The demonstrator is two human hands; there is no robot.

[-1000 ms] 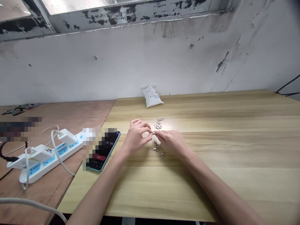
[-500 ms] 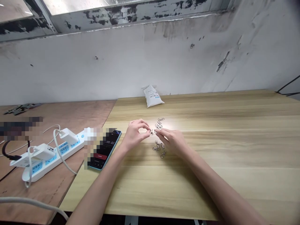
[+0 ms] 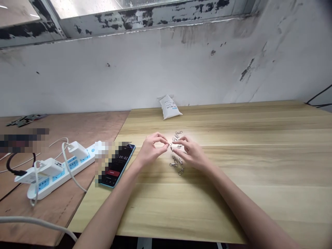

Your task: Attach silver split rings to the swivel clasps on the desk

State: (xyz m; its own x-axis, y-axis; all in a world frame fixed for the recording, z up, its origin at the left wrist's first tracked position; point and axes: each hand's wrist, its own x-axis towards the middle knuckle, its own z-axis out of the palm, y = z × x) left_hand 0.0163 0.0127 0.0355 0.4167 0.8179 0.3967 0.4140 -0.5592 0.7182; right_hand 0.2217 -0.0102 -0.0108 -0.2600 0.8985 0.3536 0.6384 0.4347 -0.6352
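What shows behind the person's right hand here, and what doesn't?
Through the gap between thumb and fingers of the right hand, a small metal piece shows against the wooden tabletop. Whatever lies behind the palm is covered and cannot be seen.

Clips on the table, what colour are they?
The clips are silver, shown in the head view.

A simple workroom: stained wall (image 3: 135,72), bare-wood tabletop (image 3: 259,152), power strip (image 3: 73,164).
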